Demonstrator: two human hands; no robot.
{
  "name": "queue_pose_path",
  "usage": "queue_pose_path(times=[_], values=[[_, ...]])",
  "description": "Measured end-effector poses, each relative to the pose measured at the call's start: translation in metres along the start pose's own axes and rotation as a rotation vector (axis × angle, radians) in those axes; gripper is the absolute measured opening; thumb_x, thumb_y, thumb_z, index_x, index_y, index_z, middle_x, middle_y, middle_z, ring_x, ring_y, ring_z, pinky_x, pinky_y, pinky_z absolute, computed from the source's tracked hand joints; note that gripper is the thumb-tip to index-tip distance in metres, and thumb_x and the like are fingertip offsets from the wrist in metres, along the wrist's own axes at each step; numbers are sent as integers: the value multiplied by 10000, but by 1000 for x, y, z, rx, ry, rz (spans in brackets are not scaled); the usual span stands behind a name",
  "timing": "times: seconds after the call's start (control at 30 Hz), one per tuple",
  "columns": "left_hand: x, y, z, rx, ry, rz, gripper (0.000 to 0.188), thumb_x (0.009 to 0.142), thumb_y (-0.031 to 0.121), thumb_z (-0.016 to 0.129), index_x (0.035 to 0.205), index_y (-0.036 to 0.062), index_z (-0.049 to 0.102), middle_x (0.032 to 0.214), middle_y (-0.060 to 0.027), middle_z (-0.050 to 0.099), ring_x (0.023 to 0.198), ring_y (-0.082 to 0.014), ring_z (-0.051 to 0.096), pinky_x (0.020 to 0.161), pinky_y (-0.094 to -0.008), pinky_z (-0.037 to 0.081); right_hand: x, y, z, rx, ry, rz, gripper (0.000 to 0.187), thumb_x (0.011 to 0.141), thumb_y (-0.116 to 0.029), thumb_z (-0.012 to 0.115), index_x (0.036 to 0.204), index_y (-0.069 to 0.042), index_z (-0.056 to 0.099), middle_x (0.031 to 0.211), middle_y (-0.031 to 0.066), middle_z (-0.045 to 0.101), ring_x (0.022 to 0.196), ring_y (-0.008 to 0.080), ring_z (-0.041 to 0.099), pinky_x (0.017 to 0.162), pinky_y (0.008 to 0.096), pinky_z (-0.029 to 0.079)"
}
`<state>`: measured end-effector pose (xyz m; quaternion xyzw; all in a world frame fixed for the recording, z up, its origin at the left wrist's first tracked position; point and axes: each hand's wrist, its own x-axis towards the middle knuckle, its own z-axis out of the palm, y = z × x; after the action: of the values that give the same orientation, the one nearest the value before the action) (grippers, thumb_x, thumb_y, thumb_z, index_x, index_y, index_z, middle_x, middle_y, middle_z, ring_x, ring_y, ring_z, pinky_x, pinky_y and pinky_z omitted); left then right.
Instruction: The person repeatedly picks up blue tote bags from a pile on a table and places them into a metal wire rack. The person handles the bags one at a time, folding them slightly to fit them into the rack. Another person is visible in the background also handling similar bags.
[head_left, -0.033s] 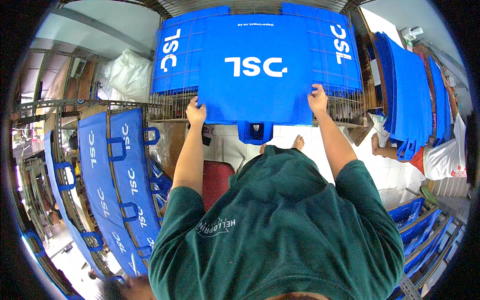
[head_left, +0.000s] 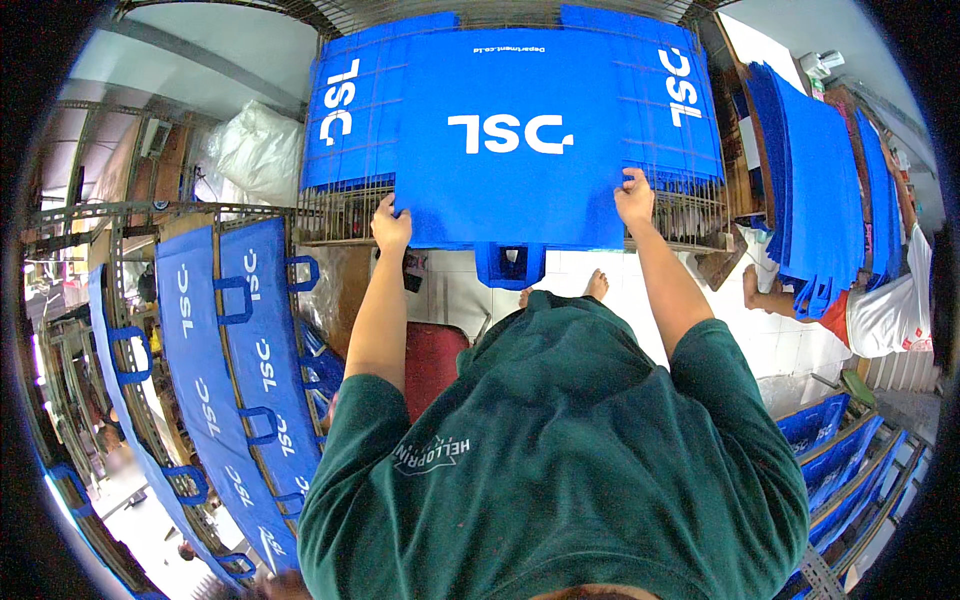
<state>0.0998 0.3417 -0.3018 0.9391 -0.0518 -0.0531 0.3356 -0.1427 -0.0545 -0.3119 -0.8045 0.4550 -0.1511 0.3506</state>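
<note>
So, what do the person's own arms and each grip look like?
Short dark-green sleeves end around the elbows, leaving the forearms uncovered. The left grip and right grip are ungloved, with no watch visible at either wrist. The matching shirt bears a small white print.

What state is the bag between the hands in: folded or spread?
Spread: the blue bag shows one broad, uncreased panel, left hand and right hand at its sides, handle extending past its near edge.
</note>
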Motion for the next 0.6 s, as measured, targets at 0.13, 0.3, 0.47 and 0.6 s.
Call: queue_pose_path(times=[0.13,0.3,0.47,0.6], values=[[-1,6,0,-68,-67,-35,454,726,86,612,1176,61,559,850,-131,674,741,-222,653,725,-336,496,-6,-1,-6,-36,24,18,349,692,-67,650,1030,-85,562,781,108,650,719,232,634,689,342,493],[2,-6,5,-42,-71,-10,479,731,74,613,1203,51,538,853,-140,675,704,-193,651,714,-327,500,-5,9,-3,-23,35,-1,319,701,-88,654,1011,-93,579,785,115,660,720,242,640,693,351,497],[-5,3,4,-15,-34,-52,468,737,83,617,1200,69,548,880,-147,672,713,-203,651,717,-321,499,0,13,-3,-48,33,7,274,720,-107,661,986,-110,597,781,111,664,729,244,645,697,349,499],[-7,0,4,-22,-18,-20,438,749,88,609,1184,76,564,884,-136,674,715,-208,650,715,-325,496,-3,7,-10,-63,11,43,258,732,-124,659,983,-111,601,784,109,667,743,243,647,706,346,496]])
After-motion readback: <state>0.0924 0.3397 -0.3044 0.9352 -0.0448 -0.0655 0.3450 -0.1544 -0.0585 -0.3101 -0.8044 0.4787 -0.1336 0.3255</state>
